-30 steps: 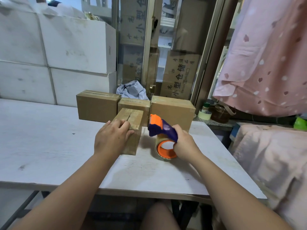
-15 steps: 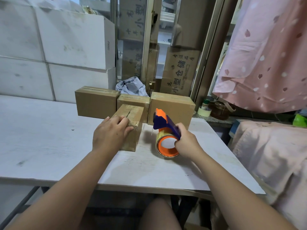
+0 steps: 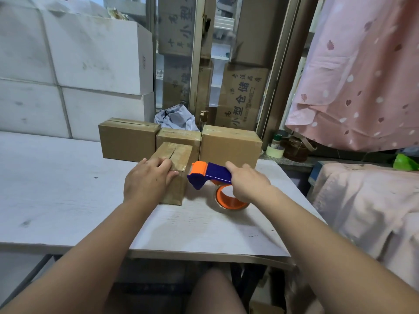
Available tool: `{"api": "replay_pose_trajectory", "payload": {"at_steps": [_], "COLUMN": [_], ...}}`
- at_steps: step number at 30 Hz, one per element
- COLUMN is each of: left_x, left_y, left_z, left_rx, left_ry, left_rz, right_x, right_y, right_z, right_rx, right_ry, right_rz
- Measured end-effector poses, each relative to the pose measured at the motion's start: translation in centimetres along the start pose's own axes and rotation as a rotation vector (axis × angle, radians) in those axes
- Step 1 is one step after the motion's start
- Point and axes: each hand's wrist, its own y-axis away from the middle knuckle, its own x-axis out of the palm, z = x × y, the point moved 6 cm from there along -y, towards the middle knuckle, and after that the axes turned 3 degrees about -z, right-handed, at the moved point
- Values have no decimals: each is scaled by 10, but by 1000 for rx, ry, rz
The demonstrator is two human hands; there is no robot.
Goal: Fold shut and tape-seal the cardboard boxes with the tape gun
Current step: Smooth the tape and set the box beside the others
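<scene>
A worn white desk (image 3: 56, 189) fills the foreground of a cramped storeroom. White cartons (image 3: 90, 60) are stacked against the wall at its left, and brown cartons printed with characters (image 3: 242, 96) stand behind a glazed metal-framed door. A pink patterned cloth (image 3: 362, 75) hangs at the right.

Four plain cardboard boxes sit toward the desk's far right corner. Three are in a row along the far edge: the left box (image 3: 127, 143), a smaller middle box (image 3: 179, 135) and the right box (image 3: 229, 143). The fourth, the front box (image 3: 179, 155), lies just before the middle one, a dark seam showing along its top.

The person's left hand (image 3: 147, 180) lies flat on the near end of the front box, fingers straight and pressing down. The right hand (image 3: 247, 180) grips the handle of the single orange-and-blue tape gun (image 3: 210, 174), forefinger stretched along its top. The gun is just right of that box, its tape roll (image 3: 229, 198) low over the desk.

A crumpled grey bag (image 3: 176, 117) lies behind the row of boxes.
</scene>
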Motion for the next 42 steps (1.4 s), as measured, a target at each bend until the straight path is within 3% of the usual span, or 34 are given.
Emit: {"api": "replay_pose_trajectory", "payload": {"at_steps": [6, 11, 14, 20, 26, 38, 42], "left_x": [-1, 5, 7, 5, 5, 9, 29], "left_y": [-3, 0, -6, -3, -1, -7, 8], "left_z": [-5, -12, -24, -51, -49, -44, -50], "left_rx": [39, 21, 17, 98, 89, 23, 173], "left_ry": [-31, -104, -147, 99, 164, 205, 39], "left_rz": [24, 309, 385, 84, -116, -11, 106], "right_x": [-32, -46, -49, -53, -62, -79, -54], "right_y": [-22, -26, -27, -33, -33, -39, -40], "right_z": [19, 35, 37, 42, 47, 58, 59], "right_rx": [-58, -64, -74, -88, -133, -134, -168], "right_ry": [282, 378, 389, 409, 447, 465, 521], "right_rz": [143, 140, 118, 61, -9, -31, 85]}}
